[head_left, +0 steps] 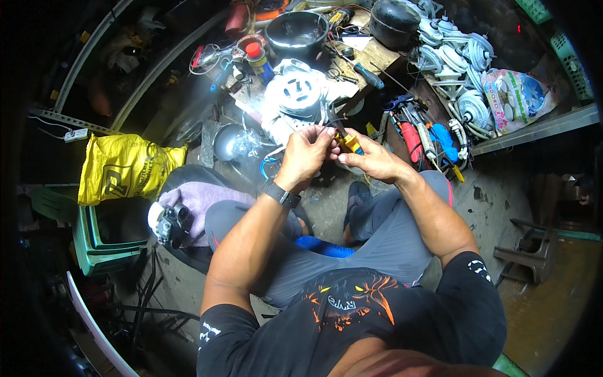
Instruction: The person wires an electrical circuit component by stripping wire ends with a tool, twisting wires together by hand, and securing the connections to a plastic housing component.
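Note:
In the head view, my left hand (309,154) is closed, thumb and forefinger pinching a thin dark wire (323,134) near the middle. My right hand (372,160) grips a yellow-and-blue handled tool (352,144), apparently pliers, whose dark jaws are beside my left fingertips. Just above my hands, a white round motor-like housing (296,93) rests on white cloth. A shiny metal bowl (227,144) is to the left of my left hand, with a blue loop (269,168) below and right of it.
A cluttered board (377,56) holds a black pot (295,34), cans and screwdrivers. White parts (458,53) and a bundle of tools (414,138) lie right. A yellow sack (119,169), green chair (94,239) and camera-like device (169,223) are left. A small stool (527,254) stands right.

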`<state>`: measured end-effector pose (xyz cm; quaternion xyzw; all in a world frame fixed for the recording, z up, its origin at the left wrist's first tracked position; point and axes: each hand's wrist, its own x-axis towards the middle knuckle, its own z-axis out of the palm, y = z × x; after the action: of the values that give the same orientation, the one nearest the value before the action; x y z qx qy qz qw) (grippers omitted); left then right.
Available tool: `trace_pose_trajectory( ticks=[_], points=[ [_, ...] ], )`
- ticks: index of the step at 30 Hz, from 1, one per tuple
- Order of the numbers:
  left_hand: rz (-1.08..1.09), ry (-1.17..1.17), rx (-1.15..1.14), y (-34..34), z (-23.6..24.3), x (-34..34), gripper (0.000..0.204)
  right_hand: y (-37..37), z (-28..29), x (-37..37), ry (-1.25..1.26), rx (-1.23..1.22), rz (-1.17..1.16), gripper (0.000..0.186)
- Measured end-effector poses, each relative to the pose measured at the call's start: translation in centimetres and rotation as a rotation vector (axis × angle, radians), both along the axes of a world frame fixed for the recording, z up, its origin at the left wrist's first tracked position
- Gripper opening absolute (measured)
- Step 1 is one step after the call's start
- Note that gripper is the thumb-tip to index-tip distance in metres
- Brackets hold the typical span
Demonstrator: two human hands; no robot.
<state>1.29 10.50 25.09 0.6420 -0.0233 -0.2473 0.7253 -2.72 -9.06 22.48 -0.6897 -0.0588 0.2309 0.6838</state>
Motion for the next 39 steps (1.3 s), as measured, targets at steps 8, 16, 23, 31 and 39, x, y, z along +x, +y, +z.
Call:
trace_pose_trajectory(
  ticks=[8, 16, 23, 31, 39],
  points=[
    [-0.035, -0.002, 0.063, 0.0, -0.1, 0.2, 0.024, 0.1, 1.2, -0.3, -0.225, -0.389, -0.037, 0.046],
    [-0.121, -0.898, 0.449, -0.2, 1.9, -0.5, 0.034, -0.2, 1.6, -0.6, -0.13, -0.057, -0.095, 0.027],
    [0.034, -0.989, 0.357, -0.8, 2.2, -0.7, 0.035, 0.3, 0.9, -1.0, 0.085, 0.382, -0.137, 0.029],
    [0.092, -0.601, 0.275, -0.6, 2.1, -0.2, 0.039, -4.9, -0.1, 1.0, 0.14, 0.326, -0.698, 0.034],
    [0.019, -0.3, -0.059, -0.1, 1.5, -0.3, 0.026, -6.5, 0.5, 2.4, 0.146, -0.017, -0.375, 0.036]
  ],
)
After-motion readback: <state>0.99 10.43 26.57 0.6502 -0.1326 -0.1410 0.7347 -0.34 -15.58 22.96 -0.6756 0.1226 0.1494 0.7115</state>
